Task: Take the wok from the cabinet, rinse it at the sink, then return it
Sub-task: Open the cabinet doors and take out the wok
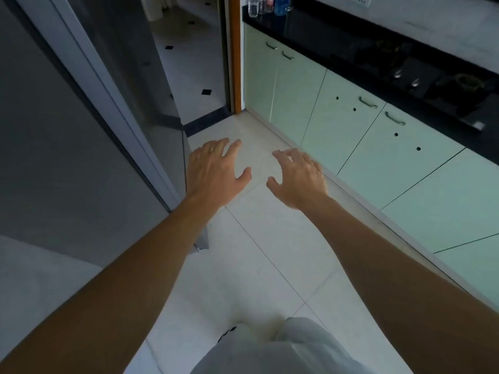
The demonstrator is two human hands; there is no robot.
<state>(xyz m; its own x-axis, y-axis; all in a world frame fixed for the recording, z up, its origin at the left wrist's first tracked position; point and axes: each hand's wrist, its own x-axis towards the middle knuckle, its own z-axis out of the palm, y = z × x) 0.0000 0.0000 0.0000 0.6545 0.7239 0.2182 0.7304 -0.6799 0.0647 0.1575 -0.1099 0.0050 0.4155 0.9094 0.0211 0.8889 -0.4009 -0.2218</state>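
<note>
Two hands hang over the pale floor tiles (270, 252): our left hand (216, 171) and our right hand (299, 179), fingers spread, holding nothing, near each other but apart. Green cabinet doors (351, 125) stand shut to our right under a black counter (337, 41). Where the wok is, we cannot tell.

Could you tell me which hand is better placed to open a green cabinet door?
Probably the right hand: empty and open, it hovers beside the closed cabinet doors; the left hand is farther from them.
</note>
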